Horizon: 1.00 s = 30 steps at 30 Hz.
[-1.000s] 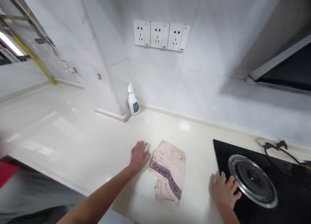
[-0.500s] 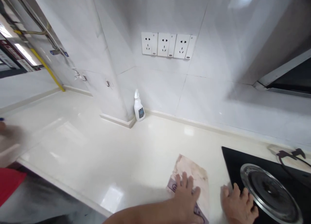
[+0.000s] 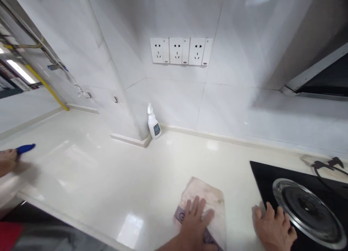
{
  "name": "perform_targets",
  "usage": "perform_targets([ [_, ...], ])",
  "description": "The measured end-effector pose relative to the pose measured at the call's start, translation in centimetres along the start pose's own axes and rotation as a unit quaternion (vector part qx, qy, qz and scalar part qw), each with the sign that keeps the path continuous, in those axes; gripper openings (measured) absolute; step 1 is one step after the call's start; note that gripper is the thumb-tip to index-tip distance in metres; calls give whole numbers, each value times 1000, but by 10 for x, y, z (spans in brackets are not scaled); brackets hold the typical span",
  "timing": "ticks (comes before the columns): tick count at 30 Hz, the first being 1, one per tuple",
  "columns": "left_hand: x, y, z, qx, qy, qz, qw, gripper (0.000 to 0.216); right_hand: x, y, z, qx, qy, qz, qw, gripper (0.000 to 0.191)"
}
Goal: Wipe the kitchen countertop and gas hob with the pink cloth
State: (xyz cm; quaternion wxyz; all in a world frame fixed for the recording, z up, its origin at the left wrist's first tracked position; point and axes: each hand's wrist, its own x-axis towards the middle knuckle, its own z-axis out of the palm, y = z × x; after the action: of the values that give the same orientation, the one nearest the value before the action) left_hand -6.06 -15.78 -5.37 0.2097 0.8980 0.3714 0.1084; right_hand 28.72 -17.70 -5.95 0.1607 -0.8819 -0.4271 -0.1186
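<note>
The cloth (image 3: 214, 200) lies flat on the pale surface (image 3: 103, 178), to the left of the black stove (image 3: 262, 178) and apart from it. The left hand (image 3: 193, 222) rests palm down on the cloth, fingers extended and spread, covering part of its purple band; the hand is unclosed and pressed flat, without a pinch on the fabric. The lower edge of the cloth runs out of view. The right hand (image 3: 274, 227) is at the left edge of the stove, near the round metal plate (image 3: 310, 213), with fingers apart and slightly bent; it grips nothing. Contact between the right hand and the stove cannot be determined. A white spray bottle (image 3: 154, 127) stands in the corner against the wall (image 3: 174, 98), well apart from both hands. On the wall above the surface, 3 sockets (image 3: 176, 50) are mounted in 1 row. At the far left, 1 hand of another person (image 3: 7, 162) holds a blue object (image 3: 25, 148) above or on the surface; which of the 2 cannot be determined.
</note>
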Motion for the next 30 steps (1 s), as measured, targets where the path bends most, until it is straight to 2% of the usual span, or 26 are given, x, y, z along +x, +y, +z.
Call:
perform_targets([
  [3, -50, -40, -24, 53, 37, -113, 992, 116, 0, 1, 3, -3, -16, 10, 1000, 74],
  [7, -115, -85, -56, 160, 140, -255, 943, 90, -1, -1, 3, -5, -11, 11, 1000, 73],
  [10, -128, -108, -88, 199, 170, -330, 907, 64, -1, -4, 1, -9, -10, 7, 1000, 72],
  [12, -112, -116, -112, 194, 150, -325, 913, 41, -1, -6, -1, -12, -3, 2, 1000, 70],
  [14, -81, -120, -131, 176, 127, -290, 932, 31, -1, -8, -2, -15, 7, -6, 1000, 69],
  [16, -44, -119, -142, 163, 124, -265, 942, 40, 0, -9, -2, -19, 18, -8, 1000, 68],
  [18, -10, -113, -143, 153, 125, -244, 950, 47, 0, -10, -3, -21, 23, -8, 999, 66],
  [21, 27, -98, -131, 139, 118, -207, 961, 45, 1, -10, -3, -22, 19, -6, 1000, 64],
  [24, 49, -77, -111, 124, 105, -163, 973, 44, 1, -10, -3, -21, 19, -5, 1000, 63],
  [27, 62, -49, -88, 109, 86, -116, 983, 40, 1, -11, -5, -21, 23, -10, 999, 63],
  [30, 63, -19, -61, 97, 65, -77, 990, 37, 1, -11, -7, -29, 23, -15, 999, 65],
])
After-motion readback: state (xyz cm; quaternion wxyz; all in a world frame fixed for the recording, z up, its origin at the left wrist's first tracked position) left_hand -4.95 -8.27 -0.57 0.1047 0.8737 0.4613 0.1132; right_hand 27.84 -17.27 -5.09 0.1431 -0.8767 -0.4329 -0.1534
